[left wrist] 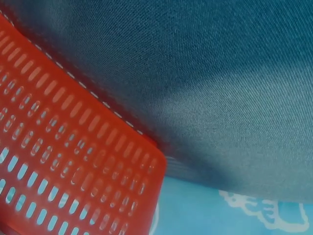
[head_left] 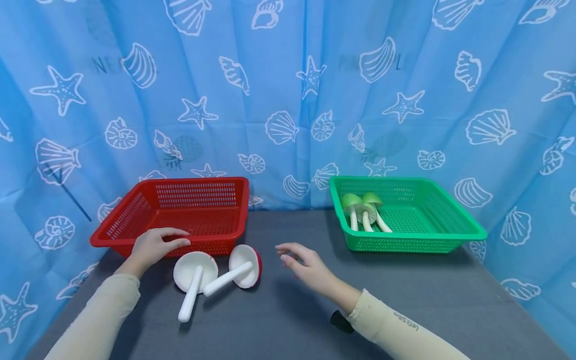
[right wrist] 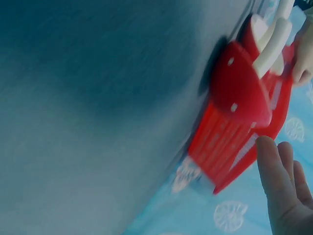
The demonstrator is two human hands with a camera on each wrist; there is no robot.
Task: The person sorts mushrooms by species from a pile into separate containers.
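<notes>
Two toy mushrooms lie on the grey table in front of the red basket (head_left: 180, 220), white undersides and stems toward me. The left mushroom (head_left: 183, 272) points its stem down toward the front edge; the right mushroom (head_left: 238, 275) tilts on its side, its red, white-dotted cap (right wrist: 237, 85) plain in the right wrist view. My left hand (head_left: 155, 247) hovers at the red basket's front rim, fingers extended, holding nothing. To the right of the mushrooms, my right hand (head_left: 310, 267) is in the air above the table with loosely stretched fingers and nothing in them.
A green basket (head_left: 414, 242) stands at the back right, with several green-capped toy mushrooms (head_left: 363, 207) in its left part. Behind both baskets hangs a blue shell-print curtain (head_left: 288, 100). A small black object (head_left: 342, 321) shows beside my right wrist.
</notes>
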